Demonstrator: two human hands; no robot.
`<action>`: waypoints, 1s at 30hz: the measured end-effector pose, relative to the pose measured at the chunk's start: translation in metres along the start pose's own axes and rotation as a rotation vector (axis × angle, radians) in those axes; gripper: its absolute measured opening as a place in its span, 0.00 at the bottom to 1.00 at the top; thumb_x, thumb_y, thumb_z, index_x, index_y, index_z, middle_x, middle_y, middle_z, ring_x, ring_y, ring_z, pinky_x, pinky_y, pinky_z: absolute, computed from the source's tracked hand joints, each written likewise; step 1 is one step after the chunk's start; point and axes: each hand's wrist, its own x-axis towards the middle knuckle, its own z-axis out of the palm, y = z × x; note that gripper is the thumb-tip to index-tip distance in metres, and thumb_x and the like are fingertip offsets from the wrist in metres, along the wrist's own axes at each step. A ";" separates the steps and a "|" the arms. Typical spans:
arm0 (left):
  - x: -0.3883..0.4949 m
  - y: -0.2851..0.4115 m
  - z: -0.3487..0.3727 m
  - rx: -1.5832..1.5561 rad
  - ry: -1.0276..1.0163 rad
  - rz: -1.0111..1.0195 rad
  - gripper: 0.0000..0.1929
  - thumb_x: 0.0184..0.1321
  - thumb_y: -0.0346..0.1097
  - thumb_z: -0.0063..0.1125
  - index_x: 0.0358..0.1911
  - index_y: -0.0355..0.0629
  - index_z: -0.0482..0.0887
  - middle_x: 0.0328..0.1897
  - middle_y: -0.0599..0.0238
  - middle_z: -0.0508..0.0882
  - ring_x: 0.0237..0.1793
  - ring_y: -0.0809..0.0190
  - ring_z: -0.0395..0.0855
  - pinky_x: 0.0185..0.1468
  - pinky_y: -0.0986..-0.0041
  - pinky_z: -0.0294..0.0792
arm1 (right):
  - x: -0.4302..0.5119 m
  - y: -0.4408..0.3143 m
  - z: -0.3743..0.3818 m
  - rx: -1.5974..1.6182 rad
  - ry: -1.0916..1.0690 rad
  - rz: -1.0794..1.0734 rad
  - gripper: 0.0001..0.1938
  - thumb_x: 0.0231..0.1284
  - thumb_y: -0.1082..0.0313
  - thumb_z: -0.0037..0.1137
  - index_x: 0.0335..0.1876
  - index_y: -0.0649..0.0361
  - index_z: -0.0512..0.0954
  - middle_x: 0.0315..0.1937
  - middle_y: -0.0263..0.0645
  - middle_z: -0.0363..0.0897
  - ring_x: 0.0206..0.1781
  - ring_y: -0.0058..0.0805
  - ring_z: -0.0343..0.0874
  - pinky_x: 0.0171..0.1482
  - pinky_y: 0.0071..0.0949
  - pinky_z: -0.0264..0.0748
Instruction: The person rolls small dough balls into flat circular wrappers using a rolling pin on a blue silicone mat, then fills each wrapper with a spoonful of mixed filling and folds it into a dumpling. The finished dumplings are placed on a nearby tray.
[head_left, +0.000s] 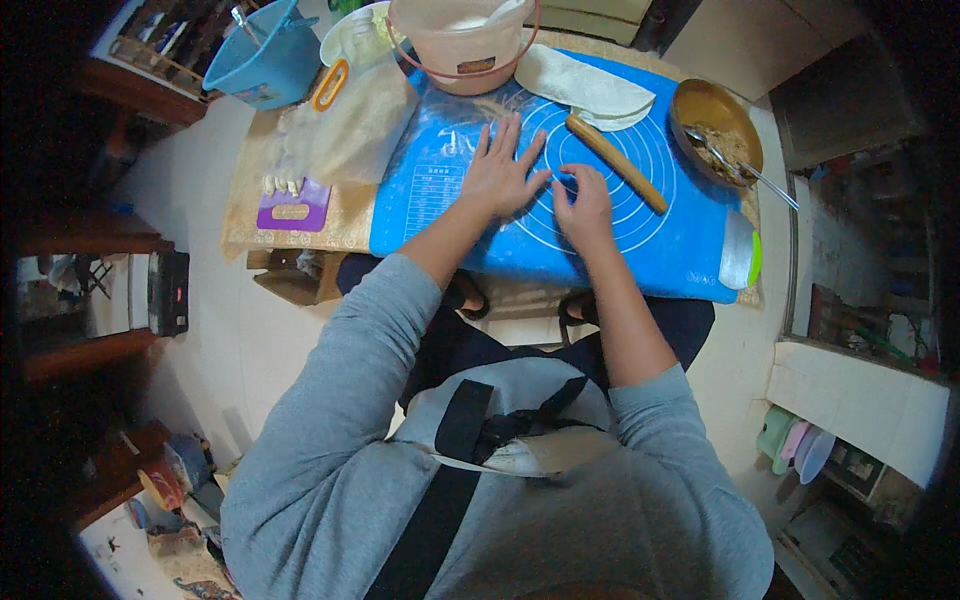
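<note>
My left hand (501, 171) lies with its fingers spread on a blue silicone pastry mat (652, 259) that is dusted with flour. Close to its right is my right hand (586, 202), its thumb and forefinger curved and apart over the mat's printed circles; I see nothing held in either hand. A wooden rolling pin (616, 163) rests slantwise to the right of my hands. Behind it lies a folded white cloth (581, 84). At the mat's right front corner is a metal dough scraper with a green handle (740, 251).
A pinkish bucket (465, 49) stands at the back, a blue basin (266, 60) at the back left. A bowl of brownish filling (716, 135) with metal utensils is at the right. Left are a bag with an orange handle (352, 124) and a purple board (315, 210) bearing small white pieces.
</note>
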 end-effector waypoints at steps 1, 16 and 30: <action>0.001 -0.021 0.017 0.080 0.013 0.022 0.33 0.80 0.61 0.43 0.80 0.52 0.69 0.87 0.42 0.59 0.86 0.40 0.54 0.85 0.40 0.47 | -0.003 -0.003 0.008 -0.008 -0.021 -0.029 0.15 0.64 0.68 0.66 0.54 0.63 0.82 0.52 0.51 0.85 0.56 0.55 0.81 0.62 0.48 0.76; -0.049 -0.070 0.004 -0.989 0.558 -0.434 0.17 0.78 0.41 0.50 0.52 0.36 0.88 0.62 0.47 0.84 0.64 0.45 0.80 0.71 0.58 0.70 | 0.015 -0.051 0.060 -0.161 -0.332 0.035 0.23 0.51 0.59 0.79 0.54 0.53 0.83 0.60 0.46 0.80 0.66 0.50 0.75 0.67 0.53 0.67; -0.048 -0.059 -0.013 -0.946 0.578 -0.399 0.13 0.75 0.38 0.55 0.51 0.36 0.87 0.57 0.47 0.86 0.59 0.44 0.83 0.66 0.57 0.74 | 0.031 -0.039 0.056 0.023 -0.280 -0.136 0.20 0.54 0.64 0.76 0.52 0.56 0.82 0.47 0.49 0.84 0.54 0.52 0.82 0.57 0.45 0.78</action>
